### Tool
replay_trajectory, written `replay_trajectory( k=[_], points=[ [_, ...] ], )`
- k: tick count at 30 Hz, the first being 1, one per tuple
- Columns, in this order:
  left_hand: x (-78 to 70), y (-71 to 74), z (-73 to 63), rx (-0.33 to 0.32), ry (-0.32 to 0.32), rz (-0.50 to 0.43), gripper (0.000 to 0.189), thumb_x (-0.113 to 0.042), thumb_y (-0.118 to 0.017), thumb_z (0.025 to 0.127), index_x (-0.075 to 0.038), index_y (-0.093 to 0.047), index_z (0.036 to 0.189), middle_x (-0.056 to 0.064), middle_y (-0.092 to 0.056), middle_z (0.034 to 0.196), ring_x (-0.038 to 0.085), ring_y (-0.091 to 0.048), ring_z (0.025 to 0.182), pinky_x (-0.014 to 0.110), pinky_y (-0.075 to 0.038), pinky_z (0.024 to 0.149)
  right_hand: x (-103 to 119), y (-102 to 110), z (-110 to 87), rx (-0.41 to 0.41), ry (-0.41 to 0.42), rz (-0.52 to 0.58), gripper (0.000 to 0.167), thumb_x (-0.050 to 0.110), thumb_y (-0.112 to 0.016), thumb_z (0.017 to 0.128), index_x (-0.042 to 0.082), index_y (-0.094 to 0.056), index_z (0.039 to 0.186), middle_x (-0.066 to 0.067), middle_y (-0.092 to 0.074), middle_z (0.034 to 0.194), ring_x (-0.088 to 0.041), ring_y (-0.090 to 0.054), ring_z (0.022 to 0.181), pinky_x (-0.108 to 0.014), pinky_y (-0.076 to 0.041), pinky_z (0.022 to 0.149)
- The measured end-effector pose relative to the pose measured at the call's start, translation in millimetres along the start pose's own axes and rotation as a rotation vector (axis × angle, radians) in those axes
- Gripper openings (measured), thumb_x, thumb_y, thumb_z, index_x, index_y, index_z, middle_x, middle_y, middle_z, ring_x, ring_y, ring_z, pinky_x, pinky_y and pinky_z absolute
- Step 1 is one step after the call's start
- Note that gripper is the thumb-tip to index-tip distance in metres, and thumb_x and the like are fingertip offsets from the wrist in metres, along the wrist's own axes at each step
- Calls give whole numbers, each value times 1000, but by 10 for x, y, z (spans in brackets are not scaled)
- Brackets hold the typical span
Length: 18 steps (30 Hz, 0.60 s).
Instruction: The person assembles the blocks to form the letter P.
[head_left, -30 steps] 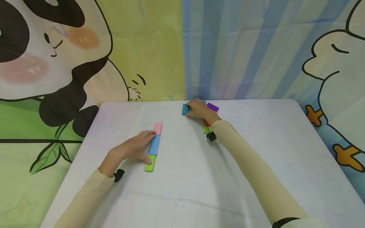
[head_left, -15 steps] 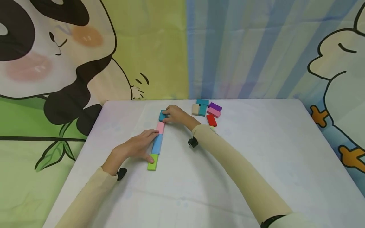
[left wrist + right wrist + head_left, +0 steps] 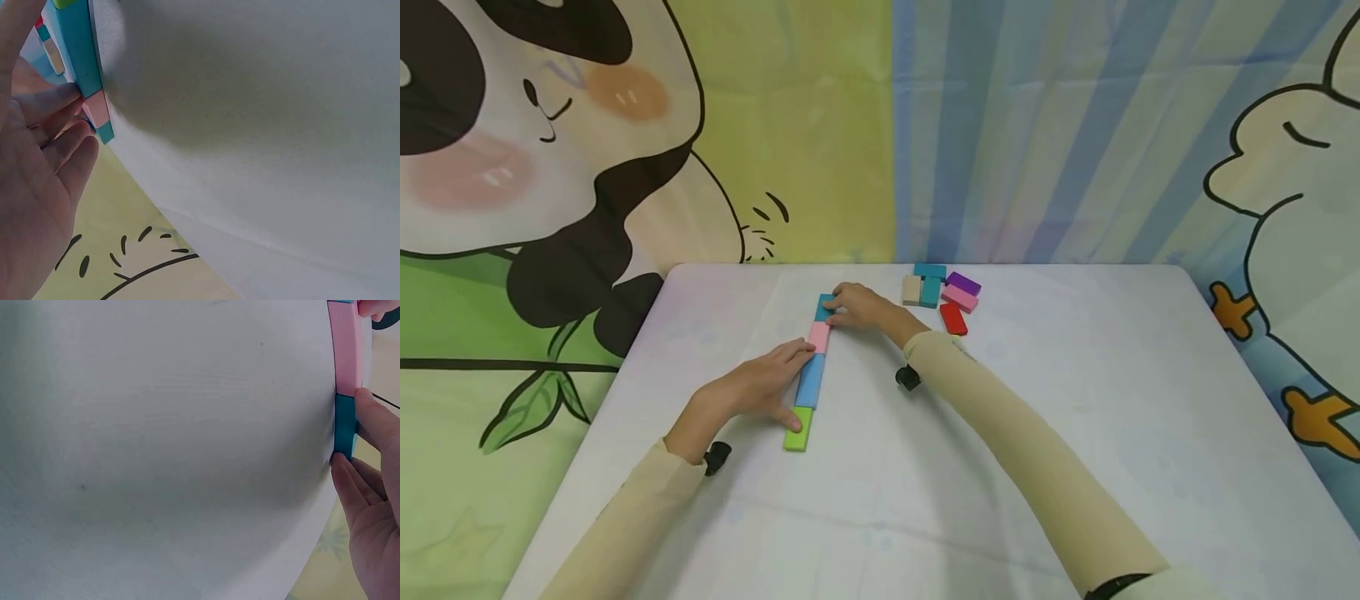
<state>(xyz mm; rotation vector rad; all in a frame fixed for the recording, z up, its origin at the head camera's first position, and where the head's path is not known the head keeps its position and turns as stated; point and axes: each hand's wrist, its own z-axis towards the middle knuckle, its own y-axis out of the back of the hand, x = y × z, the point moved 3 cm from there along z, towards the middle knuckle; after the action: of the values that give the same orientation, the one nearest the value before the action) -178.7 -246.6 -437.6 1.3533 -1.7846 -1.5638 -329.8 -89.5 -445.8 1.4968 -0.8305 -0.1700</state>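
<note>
A patterned backdrop [image 3: 1037, 125] rises behind my white table [image 3: 1112, 400]. My left hand [image 3: 745, 389] spreads its thumb and fingers wide along a row of blocks [image 3: 808, 385], left of the table's middle; my right hand [image 3: 863, 307] pinches the teal block [image 3: 824, 307] at its far end. A loose group of blocks [image 3: 929, 293] lies rightward, near the far edge. In the row, the long blue block [image 3: 811, 379] lies between the green block [image 3: 797, 440], under my thumb, and the pink block [image 3: 820, 335], which touches the teal one.

Panda-print backdrop [image 3: 880, 133] behind white table [image 3: 1120, 400]
</note>
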Motion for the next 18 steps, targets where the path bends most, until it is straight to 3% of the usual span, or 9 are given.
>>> replay_trajectory(
  k=[6,10,14,18],
  points=[
    [-20,4,-5,24,21,-20,124,-64,-79,63,-3,-19,154,20,-14,161,37,-23,148,52,-36,113,40,-42,-61,-6,-34,-61,49,36,-51,100,14,-46,144,-18,-41,152,-31,-40,141,-41,-33,118],
    [-41,16,-1,28,28,-21,124,-62,-79,64,-3,-18,154,20,-13,161,37,-22,148,52,-35,113,29,59,-193,-20,-91,-69,61,45,-51,99,18,-34,152,-16,-23,160,-37,-25,148,-46,-22,122],
    [-53,29,4,29,33,-14,123,-60,-80,65,-3,-18,154,20,-13,161,37,-21,148,52,-35,114,-289,259,-438,-56,-201,-61,76,53,-53,95,22,-19,156,-15,-10,163,-42,-10,150,-56,-11,122],
    [-45,20,-11,25,42,-2,123,-60,-81,64,-3,-19,154,20,-14,161,37,-22,148,52,-37,112,-755,383,-706,-61,-280,-127,83,57,-56,92,21,-18,157,-15,-14,163,-37,-9,151,-58,-9,122]
  ],
)
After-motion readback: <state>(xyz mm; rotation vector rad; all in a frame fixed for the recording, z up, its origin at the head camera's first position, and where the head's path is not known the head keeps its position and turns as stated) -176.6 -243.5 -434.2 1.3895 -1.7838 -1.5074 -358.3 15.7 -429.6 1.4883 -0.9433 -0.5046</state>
